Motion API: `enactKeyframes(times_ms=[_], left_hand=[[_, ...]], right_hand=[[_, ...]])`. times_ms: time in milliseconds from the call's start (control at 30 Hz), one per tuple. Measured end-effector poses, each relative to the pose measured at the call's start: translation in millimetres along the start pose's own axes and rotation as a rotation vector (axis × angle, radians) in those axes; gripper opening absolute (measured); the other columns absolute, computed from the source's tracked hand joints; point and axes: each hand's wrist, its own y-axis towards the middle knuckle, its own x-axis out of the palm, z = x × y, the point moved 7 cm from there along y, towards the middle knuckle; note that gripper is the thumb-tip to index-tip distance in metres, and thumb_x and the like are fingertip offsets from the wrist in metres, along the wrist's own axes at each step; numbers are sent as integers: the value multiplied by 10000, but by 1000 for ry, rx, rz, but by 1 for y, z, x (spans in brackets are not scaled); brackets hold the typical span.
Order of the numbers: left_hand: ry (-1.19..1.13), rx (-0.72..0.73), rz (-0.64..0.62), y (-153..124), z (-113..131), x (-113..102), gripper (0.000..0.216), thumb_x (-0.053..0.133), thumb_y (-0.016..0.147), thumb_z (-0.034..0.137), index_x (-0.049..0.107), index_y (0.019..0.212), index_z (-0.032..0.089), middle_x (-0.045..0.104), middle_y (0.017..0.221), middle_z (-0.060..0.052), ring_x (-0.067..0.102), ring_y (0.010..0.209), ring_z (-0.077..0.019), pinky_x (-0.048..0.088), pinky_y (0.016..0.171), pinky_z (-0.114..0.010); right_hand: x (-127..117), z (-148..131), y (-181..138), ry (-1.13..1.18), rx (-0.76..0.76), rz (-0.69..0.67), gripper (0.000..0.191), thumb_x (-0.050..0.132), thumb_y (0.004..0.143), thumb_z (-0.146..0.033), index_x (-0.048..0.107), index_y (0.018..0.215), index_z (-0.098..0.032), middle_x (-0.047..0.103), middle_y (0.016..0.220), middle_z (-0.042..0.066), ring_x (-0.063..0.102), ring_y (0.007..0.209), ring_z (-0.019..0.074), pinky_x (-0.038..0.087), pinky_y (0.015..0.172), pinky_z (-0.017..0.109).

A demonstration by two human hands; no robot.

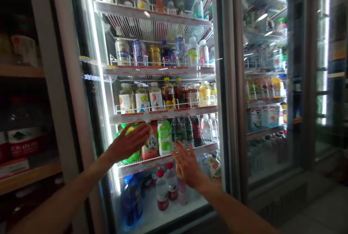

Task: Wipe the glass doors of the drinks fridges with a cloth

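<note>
Both my hands reach toward a lit drinks fridge stocked with bottles and cans. My left hand, fingers stretched out, is in front of the large bottles on the fourth shelf and holds nothing. Behind it are a green bottle and a red-labelled bottle, both partly covered. My right hand has its fingers spread, in front of the shelf edge. Nearest to it are a white and green bottle and clear, dark-labelled bottles. Whether either hand touches anything cannot be made out.
Red-capped bottles and blue bottles stand on the fridge floor. Cans and juice bottles fill shelves above. A metal door frame bounds the right side; a dim shelf with bottles is at left.
</note>
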Motion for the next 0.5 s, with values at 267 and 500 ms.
enactKeyframes(times_ms=[267,500], left_hand=[[-65,75,-21,15,25,7,436,450,876,245,423,1311,273,501,1340,-34,372,1308,-171,127,1148,-419],[134,-353,171,51,-24,-6,395,492,861,255,477,1253,212,490,1346,-95,328,1335,-213,133,1129,-471]], right_hand=[[2,5,0,49,10,-77,458,430,840,-183,479,1295,-196,311,1464,95,199,1382,255,148,1114,531],[8,-7,-2,124,-61,-254,444,386,879,-244,457,1313,-185,295,1473,78,161,1392,237,150,1121,531]])
